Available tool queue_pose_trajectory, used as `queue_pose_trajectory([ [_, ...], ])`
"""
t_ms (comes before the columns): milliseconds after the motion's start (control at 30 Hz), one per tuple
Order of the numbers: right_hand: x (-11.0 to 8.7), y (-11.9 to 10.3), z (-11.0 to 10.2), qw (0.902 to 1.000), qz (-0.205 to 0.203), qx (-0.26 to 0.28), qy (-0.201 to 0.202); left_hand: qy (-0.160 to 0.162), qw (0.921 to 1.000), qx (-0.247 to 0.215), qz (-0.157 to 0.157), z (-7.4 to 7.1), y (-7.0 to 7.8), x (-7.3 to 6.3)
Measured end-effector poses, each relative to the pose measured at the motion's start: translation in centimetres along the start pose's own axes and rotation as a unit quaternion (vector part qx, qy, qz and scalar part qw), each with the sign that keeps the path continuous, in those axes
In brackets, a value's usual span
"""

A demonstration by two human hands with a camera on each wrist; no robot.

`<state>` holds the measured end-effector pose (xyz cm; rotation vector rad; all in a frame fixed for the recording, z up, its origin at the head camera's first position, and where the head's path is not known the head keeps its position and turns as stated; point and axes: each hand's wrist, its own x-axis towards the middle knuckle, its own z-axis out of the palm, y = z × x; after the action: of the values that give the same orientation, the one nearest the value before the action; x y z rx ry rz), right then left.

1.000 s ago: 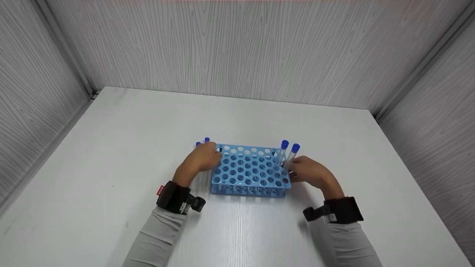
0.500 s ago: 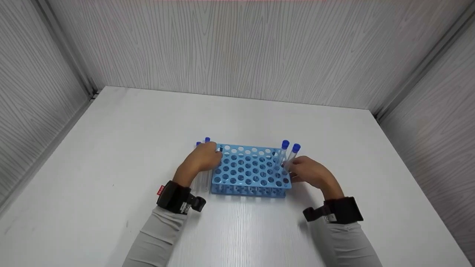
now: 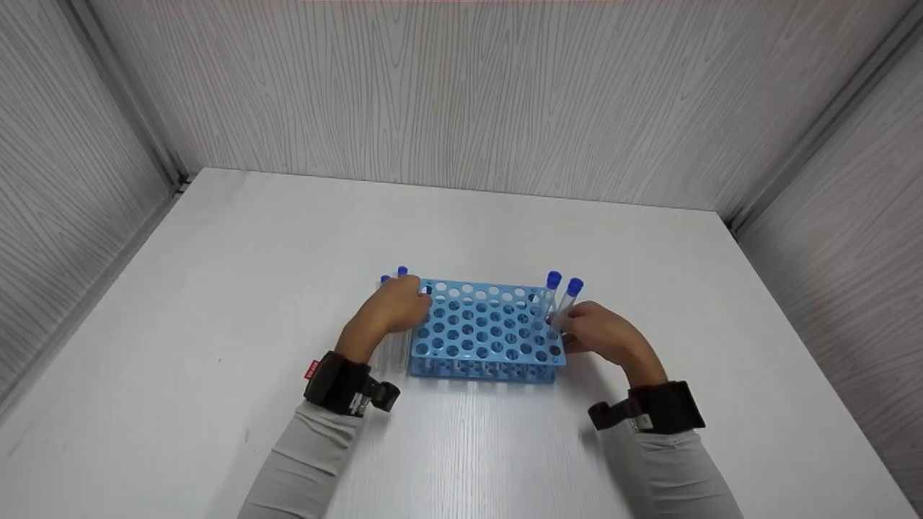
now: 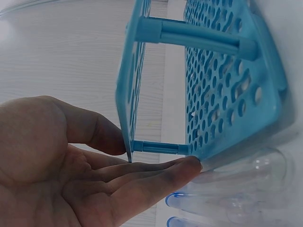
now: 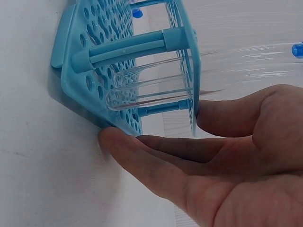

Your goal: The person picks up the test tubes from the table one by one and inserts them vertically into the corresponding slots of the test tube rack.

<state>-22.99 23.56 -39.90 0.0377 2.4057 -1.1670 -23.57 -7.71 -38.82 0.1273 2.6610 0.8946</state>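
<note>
A blue test tube rack [image 3: 476, 361] with rows of round holes stands on the white table. My left hand [image 3: 389, 306] grips its left end; in the left wrist view the thumb [image 4: 102, 130] meets the upper plate and the fingers [image 4: 161, 184] run alongside toward the base. At the opposite end my right hand [image 3: 602, 333] holds the rack likewise, thumb [image 5: 227, 116] against the upper plate. Two blue-capped test tubes [image 3: 567, 299] lean in holes near the right end. Their rounded bottoms [image 5: 118, 99] show between the plates in the right wrist view.
More blue-capped clear tubes [image 3: 393, 353] lie on the table just left of the rack, partly hidden under my left hand. White wood-grain panels [image 3: 461, 94] enclose the table [image 3: 461, 454] at the back and both sides.
</note>
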Motion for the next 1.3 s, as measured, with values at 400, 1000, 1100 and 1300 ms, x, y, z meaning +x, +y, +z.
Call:
queue_pose_trajectory([
  [400, 0.08, 0.00, 0.02, 1.0000, 0.002, 0.000, -0.003, 0.002, 0.9999, -0.006, 0.011, 0.02, -0.15, 0.01],
  [1000, 0.10, -0.12, 0.06, 0.9999, 0.012, 0.007, 0.002, -0.002, 0.9999, 0.001, 0.010, -0.29, -0.06, -0.20],
  [1100, 0.09, -0.11, 0.07, 0.9999, 0.009, 0.007, 0.001, 0.000, 1.0000, 0.001, 0.010, -0.34, -0.05, -0.19],
  [1300, 0.13, 0.07, 0.00, 0.9999, 0.005, 0.008, -0.004, 0.007, 0.9998, -0.003, 0.017, -0.70, -0.23, -0.33],
])
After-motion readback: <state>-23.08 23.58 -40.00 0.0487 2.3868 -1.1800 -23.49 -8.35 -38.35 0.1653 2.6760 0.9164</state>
